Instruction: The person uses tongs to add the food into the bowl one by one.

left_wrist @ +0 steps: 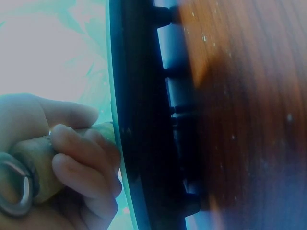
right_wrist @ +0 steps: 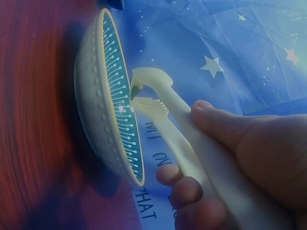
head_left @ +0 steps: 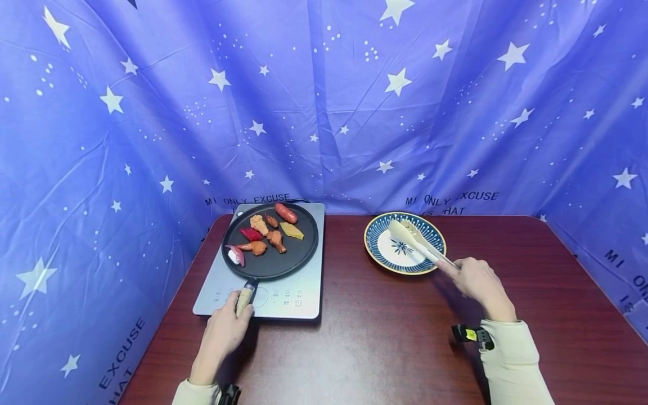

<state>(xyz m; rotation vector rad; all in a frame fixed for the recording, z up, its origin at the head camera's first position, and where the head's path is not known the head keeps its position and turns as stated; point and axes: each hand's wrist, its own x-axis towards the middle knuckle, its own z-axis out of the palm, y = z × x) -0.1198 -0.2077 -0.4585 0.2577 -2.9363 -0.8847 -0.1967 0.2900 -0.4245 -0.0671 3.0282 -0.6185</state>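
My left hand [head_left: 224,332] grips the wooden handle [head_left: 245,299] of a round black frying pan [head_left: 286,264]; its fingers wrap round the handle in the left wrist view. Several food pieces lie in the pan, among them a sausage [head_left: 286,212], a drumstick [head_left: 276,241], a yellow slice [head_left: 292,230] and a red piece [head_left: 251,235]. On the other side, my right hand [head_left: 478,281] holds pale tongs [right_wrist: 178,108], thumb on one arm and fingers on the other. The tong tips reach over a blue-patterned plate [head_left: 373,247]. A small dark greenish piece [right_wrist: 135,92] shows between the tips.
Under the pan is a silver induction cooktop [head_left: 309,292] with touch controls along its front. Both cooktop and plate stand toward the back of the dark red wooden table [head_left: 344,337]. A blue star-patterned curtain [head_left: 324,112] hangs behind and along both sides.
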